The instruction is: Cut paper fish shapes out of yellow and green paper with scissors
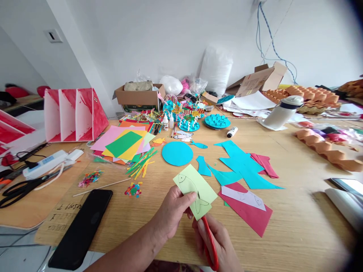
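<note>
Near the tabletop's front edge, the left hand pinches a pale green paper (fish outline drawn on it); the right hand grips red-handled scissors.

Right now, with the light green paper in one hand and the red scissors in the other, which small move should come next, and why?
Probably open the red-handled scissors and start cutting at the tail. The left hand pinches the light green paper with a pencilled fish, uncut, and the right hand holds the scissors just under its tail edge.
</note>
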Motion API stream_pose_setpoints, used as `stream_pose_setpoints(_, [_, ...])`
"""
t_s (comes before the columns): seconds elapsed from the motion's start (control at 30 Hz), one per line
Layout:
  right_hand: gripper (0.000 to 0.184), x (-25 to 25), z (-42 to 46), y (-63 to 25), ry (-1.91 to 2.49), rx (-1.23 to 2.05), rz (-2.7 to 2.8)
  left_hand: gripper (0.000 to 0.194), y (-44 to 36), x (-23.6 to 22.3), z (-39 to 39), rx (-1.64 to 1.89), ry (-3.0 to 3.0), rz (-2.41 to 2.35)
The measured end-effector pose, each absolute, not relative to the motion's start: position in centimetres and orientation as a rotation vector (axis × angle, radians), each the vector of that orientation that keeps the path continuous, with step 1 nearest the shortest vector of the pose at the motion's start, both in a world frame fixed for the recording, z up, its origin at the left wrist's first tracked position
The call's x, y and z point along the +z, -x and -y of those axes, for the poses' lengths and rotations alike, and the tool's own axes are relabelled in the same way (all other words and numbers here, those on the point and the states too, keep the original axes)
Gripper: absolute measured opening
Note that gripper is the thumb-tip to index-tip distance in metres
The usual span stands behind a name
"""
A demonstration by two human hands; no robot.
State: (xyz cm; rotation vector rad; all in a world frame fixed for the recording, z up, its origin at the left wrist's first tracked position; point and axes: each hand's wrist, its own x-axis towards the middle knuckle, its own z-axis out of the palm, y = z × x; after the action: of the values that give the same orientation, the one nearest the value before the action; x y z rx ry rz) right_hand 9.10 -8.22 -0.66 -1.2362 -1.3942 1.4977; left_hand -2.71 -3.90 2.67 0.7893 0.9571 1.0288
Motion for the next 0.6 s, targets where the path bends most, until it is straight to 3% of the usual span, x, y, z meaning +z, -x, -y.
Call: stream_pose_setpoints(0.6, [0.043, -0.29, 8.38, -9.09, 1.298, 1.480, 1.387, 0.020, 2.78, 2.38, 3.98, 1.026, -0.789, -0.973])
